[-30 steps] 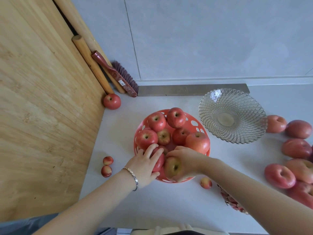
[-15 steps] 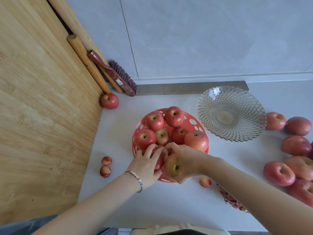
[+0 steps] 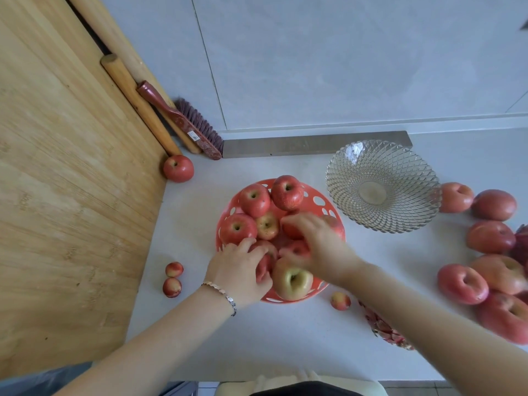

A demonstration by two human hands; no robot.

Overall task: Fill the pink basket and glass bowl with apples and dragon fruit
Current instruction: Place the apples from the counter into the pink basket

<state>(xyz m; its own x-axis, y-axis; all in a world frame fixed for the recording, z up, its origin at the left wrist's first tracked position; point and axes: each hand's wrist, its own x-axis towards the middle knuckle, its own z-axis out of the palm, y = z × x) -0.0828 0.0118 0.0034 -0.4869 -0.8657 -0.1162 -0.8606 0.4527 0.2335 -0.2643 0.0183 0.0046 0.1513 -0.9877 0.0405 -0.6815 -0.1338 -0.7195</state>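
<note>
The pink basket (image 3: 320, 200) stands mid-counter and holds several red apples (image 3: 287, 192). A yellow-green apple (image 3: 291, 281) lies at its near rim, free of both hands. My left hand (image 3: 238, 271) curls over a red apple (image 3: 265, 265) at the near-left edge of the basket. My right hand (image 3: 317, 242), blurred, stretches over the apples in the middle with fingers spread and nothing in it. The glass bowl (image 3: 383, 187) is empty, to the right behind the basket. Part of a dragon fruit (image 3: 384, 330) shows under my right forearm.
Several large apples (image 3: 463, 284) lie loose at the right, with another dragon fruit (image 3: 521, 244) at the edge. One apple (image 3: 178, 168) sits by the wooden board (image 3: 71, 195). Small fruits (image 3: 173, 278) lie left of the basket. A brush (image 3: 185, 121) leans at the back.
My right hand has let go of the yellow-green apple, which now rests in the basket, and has moved farther over the pile. My left hand stays on its red apple.
</note>
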